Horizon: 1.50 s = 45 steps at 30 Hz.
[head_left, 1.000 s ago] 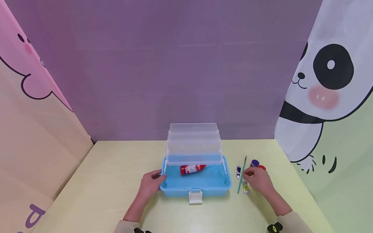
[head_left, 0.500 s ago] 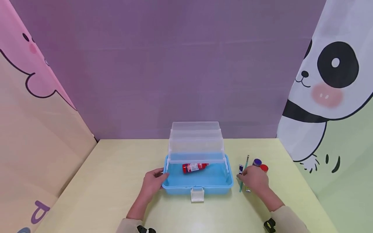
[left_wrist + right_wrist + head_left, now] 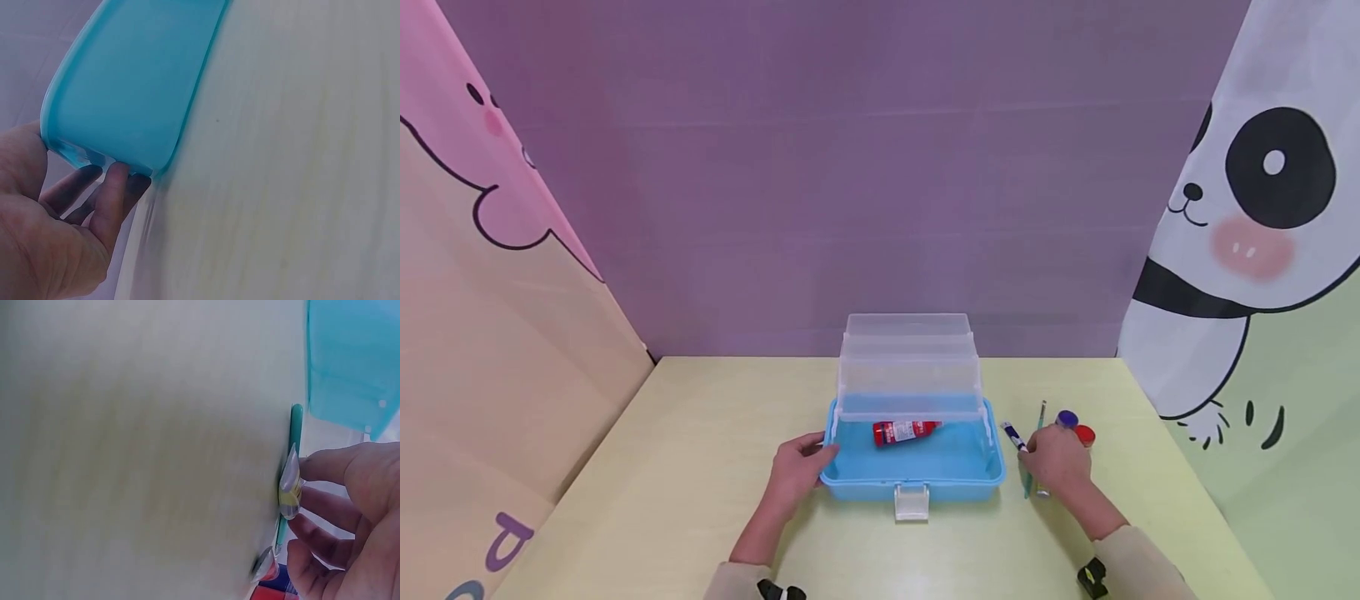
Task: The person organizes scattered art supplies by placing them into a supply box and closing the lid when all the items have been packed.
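My left hand (image 3: 796, 468) grips the left side of a light blue plastic box (image 3: 917, 492), thumb on the rim and fingers along the outer wall. Its clear lid (image 3: 910, 367) stands raised at the back. Inside lies a red bottle (image 3: 901, 432) with a white label. Right of the box, my right hand (image 3: 1060, 460) pinches one end of a small paint tube (image 3: 1012, 434) with a dark blue band, which slants out past the fingertips. A green paintbrush (image 3: 1042, 412) runs under this hand. In the right wrist view, a yellow-marked tube (image 3: 290, 494) lies beside the brush.
Just beyond the right hand are a purple-topped jar (image 3: 1066, 419) and a red-topped one (image 3: 1084, 434). The box's white latch (image 3: 912, 503) hangs down at the front. A purple backdrop (image 3: 790, 208) rises behind the pale table (image 3: 730, 417).
My right hand has moved left and over the brush to the dark-banded tube, which has turned from upright in view to slanting. The left hand keeps its grip on the box.
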Motion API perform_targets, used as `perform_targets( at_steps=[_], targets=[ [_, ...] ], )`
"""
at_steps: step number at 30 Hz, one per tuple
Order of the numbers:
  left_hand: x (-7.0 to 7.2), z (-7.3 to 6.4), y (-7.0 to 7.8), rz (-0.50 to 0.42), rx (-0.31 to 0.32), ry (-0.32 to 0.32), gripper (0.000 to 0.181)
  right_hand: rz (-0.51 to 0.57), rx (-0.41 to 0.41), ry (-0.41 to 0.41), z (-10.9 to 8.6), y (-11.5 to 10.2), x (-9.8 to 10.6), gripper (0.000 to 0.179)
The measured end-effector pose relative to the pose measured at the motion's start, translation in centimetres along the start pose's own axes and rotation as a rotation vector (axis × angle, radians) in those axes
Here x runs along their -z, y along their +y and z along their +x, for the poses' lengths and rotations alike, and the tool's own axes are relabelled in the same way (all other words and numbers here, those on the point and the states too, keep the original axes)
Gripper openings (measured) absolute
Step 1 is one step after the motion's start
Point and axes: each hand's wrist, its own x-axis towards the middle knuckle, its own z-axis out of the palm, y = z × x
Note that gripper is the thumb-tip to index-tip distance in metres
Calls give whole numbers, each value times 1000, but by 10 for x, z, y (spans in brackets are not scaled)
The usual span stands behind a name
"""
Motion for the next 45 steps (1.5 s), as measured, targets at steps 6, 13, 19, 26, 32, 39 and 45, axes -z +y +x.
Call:
perform_targets(
  at_steps=[6,13,19,26,32,39,45],
  targets=[
    [2,-1,0,-8,-11,-10,50,21,1,31,0,-1,1,11],
    [1,0,-4,-8,-9,-9,48,93,-14,64,0,1,2,10],
    [-1,0,-4,-7,-9,-5,47,111,-9,81,1,2,2,12],
    [0,-6,-1,-6,-20,-6,47,123,21,146,-9,-1,8,15],
    [0,-5,0,-6,-29,-9,46,129,31,185,-18,-8,19,16],
    [1,-2,1,-26,-19,-19,46,133,77,250,-18,-12,27,13],
    [0,-1,-1,-25,-10,-10,47,138,104,279,-19,-12,29,12]
  ],
)
